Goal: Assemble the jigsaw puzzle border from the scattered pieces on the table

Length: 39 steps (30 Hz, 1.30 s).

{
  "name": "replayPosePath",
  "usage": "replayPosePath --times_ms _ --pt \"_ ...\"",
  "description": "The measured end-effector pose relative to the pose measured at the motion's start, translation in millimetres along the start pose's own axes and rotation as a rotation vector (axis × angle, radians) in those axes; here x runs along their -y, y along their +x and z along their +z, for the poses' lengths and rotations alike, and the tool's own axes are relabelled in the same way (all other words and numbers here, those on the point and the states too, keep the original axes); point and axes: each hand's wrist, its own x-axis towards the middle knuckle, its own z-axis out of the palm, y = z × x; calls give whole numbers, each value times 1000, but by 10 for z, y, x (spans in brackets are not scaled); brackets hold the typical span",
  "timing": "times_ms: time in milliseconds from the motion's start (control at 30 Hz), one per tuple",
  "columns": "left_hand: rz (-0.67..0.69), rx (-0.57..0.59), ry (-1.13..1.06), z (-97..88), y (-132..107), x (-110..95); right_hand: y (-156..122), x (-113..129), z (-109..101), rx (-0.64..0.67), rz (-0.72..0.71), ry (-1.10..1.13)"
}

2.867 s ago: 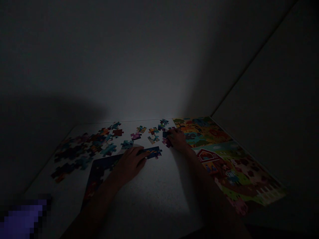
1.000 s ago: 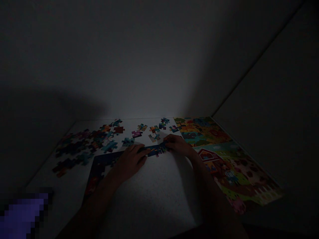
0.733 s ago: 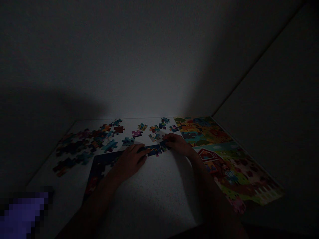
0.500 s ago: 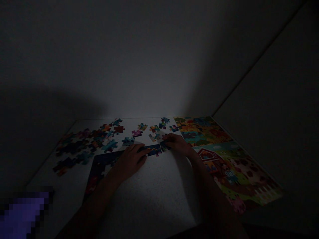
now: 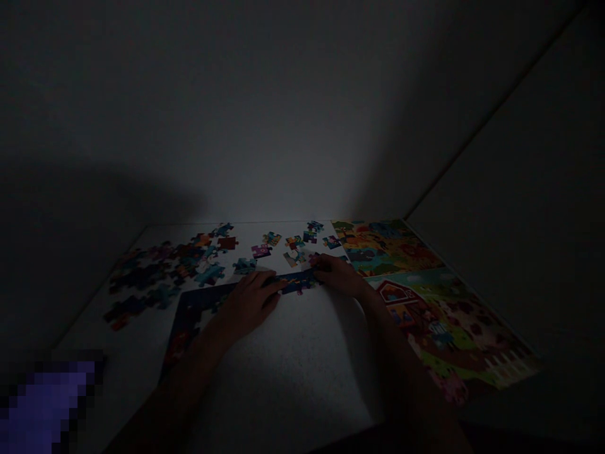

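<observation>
A dark blue strip of joined jigsaw pieces point(image 5: 293, 282) runs across the white table top. My left hand point(image 5: 253, 297) lies over its left part, fingers stretched out and pressing on it. At the strip's right end my right hand point(image 5: 334, 274) pinches a dark puzzle piece point(image 5: 312, 275), which sits against the strip with no clear gap. The fingers partly cover that piece. To the left, the strip continues into a dark corner and side edge point(image 5: 177, 328) of the puzzle, partly hidden by my left forearm.
A heap of loose puzzle pieces point(image 5: 161, 271) lies at the left. Several single pieces, among them a pink one point(image 5: 261, 251), lie beyond my hands. On the right are an animal picture point(image 5: 382, 249) and a farm picture point(image 5: 444, 321). A wall point(image 5: 283, 126) rises behind.
The gap between the right-hand piece and the strip has closed. My right hand still pinches that piece, and my left hand stays on the strip. The view has shifted slightly.
</observation>
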Motion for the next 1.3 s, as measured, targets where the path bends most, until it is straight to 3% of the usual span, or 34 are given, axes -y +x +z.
replayPosePath --times_ms 567,1033,1300 --pt "22 -22 -7 6 3 7 -34 121 15 -50 -20 -324" --pt "1 36 -22 -62 19 -39 -71 121 67 -66 -39 -435" --pt "8 6 -15 -8 9 -10 -98 123 157 -103 -59 -552"
